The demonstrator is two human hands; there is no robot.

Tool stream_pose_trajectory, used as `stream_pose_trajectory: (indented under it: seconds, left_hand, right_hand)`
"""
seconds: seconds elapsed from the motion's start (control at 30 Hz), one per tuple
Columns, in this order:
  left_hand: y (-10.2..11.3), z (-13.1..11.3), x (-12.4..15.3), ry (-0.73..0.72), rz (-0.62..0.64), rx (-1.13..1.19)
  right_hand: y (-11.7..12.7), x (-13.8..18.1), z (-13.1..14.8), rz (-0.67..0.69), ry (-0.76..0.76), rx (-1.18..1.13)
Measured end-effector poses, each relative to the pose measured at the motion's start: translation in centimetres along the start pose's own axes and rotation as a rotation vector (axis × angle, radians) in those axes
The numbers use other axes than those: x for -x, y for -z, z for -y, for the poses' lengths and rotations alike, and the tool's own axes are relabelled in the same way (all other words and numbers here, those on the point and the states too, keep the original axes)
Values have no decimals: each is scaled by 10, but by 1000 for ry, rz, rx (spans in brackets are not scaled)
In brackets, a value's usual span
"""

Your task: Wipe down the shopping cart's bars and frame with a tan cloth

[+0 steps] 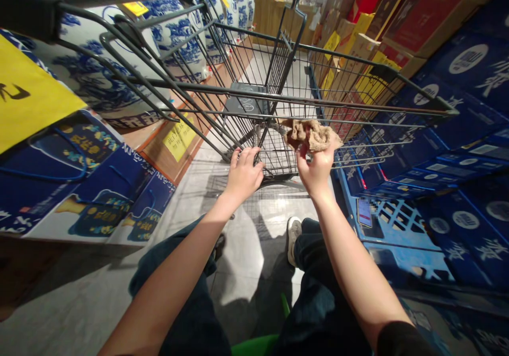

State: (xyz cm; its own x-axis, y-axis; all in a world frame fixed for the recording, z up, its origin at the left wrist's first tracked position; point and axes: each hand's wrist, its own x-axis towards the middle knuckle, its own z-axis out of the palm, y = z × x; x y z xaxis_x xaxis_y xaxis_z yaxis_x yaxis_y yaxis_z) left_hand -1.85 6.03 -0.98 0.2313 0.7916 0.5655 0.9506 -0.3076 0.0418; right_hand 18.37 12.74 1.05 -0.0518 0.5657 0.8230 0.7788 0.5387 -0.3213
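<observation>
A dark wire shopping cart stands sideways in front of me. My right hand is closed on a crumpled brown cloth, which lies against the wires of the cart's near side. Near the lower corner of the basket, my left hand has its fingers apart, the tips at the wires. Nothing shows in that hand, and whether it bears on the wires I cannot tell. Inside the cart a grey child-seat flap is visible.
Blue-and-white porcelain jars line a wooden ledge on the left, above blue gift boxes. Stacked blue cartons fill the right side. A phone lies on a blue plastic crate. Something green shows beneath me.
</observation>
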Motion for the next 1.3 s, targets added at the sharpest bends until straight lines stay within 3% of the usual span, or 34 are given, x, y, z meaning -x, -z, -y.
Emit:
stream_pose_trajectory:
  seconds: [0.2,0.27,0.37,0.47,0.53,0.6,0.73,0.83,0.97,1.1,1.3]
  left_hand:
    - [1,1,0,2,15,24]
    - [1,1,0,5,14,28]
    - [1,1,0,8,16,29]
    - [0,0,0,9,19,26]
    - [0,1,1,9,15,24]
    - [0,1,0,3,5,17]
    - [0,2,0,-14,-5,-2]
    - [1,2,-1,-18,-7,-6]
    - [2,2,-1,-5,7,22]
    - [1,2,-1,-3,0,26]
    - [1,1,0,-8,-1,-6]
  right_hand:
    - [-6,6,-7,138,-115,-19]
    - [-2,5,-15,129,-95,-30]
    - [9,0,-28,-26,-37,-13]
    - [17,-6,-39,-207,-72,37]
    - [18,-9,-39,-259,-99,69]
    - [15,-8,-33,-199,-74,74]
    - [1,3,-13,74,-42,36]
    - [-6,17,-2,176,-93,70]
    - [-1,30,-3,294,-41,97]
    - [10,24,-9,305,-13,60]
    - [14,-5,-6,172,-10,12]
